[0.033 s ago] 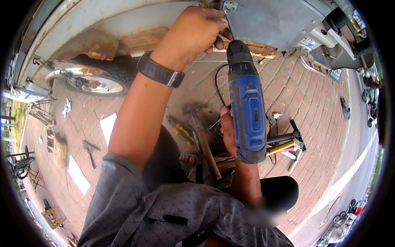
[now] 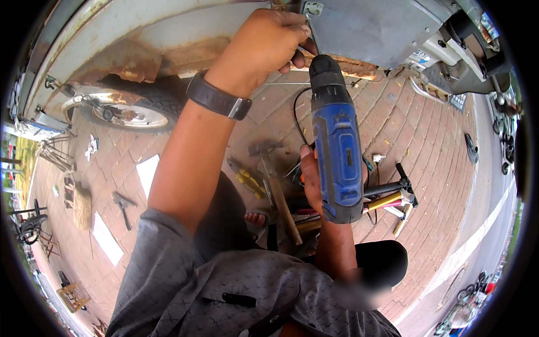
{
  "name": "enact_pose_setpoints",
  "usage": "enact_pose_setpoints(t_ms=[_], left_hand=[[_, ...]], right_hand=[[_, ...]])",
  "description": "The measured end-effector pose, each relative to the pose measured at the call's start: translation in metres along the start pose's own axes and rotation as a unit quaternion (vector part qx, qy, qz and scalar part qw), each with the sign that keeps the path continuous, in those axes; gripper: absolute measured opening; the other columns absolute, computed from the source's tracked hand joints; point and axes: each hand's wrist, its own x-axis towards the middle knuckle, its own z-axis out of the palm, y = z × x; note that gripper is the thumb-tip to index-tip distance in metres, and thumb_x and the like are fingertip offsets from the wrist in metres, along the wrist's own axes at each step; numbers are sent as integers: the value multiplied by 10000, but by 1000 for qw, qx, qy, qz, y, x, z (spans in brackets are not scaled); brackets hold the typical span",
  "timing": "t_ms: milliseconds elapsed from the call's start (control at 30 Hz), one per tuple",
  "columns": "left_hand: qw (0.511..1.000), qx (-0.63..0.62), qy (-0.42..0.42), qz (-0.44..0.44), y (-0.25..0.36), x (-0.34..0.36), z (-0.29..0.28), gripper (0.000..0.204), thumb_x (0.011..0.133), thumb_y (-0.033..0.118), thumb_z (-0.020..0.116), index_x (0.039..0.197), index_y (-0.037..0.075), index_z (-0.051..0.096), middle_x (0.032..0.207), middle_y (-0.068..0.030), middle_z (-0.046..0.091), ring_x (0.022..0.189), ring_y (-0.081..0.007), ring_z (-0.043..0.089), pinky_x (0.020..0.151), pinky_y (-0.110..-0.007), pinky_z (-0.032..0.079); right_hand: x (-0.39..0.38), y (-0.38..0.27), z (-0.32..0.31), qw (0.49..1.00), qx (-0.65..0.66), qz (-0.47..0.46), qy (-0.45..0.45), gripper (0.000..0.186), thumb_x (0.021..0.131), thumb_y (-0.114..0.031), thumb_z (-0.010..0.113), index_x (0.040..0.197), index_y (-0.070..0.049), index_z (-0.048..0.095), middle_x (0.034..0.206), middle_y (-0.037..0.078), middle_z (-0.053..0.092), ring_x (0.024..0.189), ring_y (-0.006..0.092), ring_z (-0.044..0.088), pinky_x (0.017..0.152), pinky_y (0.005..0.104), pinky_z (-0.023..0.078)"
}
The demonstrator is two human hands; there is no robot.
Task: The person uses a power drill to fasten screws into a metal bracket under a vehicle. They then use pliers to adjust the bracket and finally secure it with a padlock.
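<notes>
You grip the blue drill (image 2: 336, 151) in your right hand (image 2: 312, 181), while your left hand (image 2: 264, 48) pinches something unseen against the rusty metal panel (image 2: 359, 28); drilling in progress, so next keep the bit square.

One blue drill (image 2: 336, 151), one wheel (image 2: 126, 112), two hammers (image 2: 275, 180), one wristwatch (image 2: 218, 101).

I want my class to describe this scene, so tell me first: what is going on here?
A person crouches beside a rusty metal vehicle body. The right hand holds a blue cordless drill with its nose up against the lower edge of the panel, and the left hand, a dark watch on its wrist, is braced on the metal beside the drill tip. A hammer and other hand tools lie on the brick paving below.
</notes>
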Motion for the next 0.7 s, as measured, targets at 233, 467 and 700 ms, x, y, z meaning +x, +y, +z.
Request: enact_pose_setpoints(t_ms=[233,467,700], left_hand=[[1000,6,-1,-2,1,-1,1,238,939,102,563,1044,-80,676,845,-132,714,558,-110,601,429,-236,438],[1000,19,-11,-16,4,-2,1,306,949,130,573,1187,-46,653,858,-90,696,576,-87,584,423,-208,402],[1000,23,-7,-20,2,-3,3,386,949,141,581,1291,-33,620,852,-59,677,581,-77,570,425,-194,386]], right_hand=[[11,0,-1,983,-113,-142,-1,136,766,-65,749,858,-17,661,775,61,649,643,177,649,573,284,513],[12,4,-1,989,-88,-120,-6,151,755,-70,758,864,-22,665,768,55,646,648,179,653,574,288,510],[11,5,-3,989,-77,-127,-22,210,764,-83,772,921,-3,657,798,51,668,680,147,657,593,267,517]])
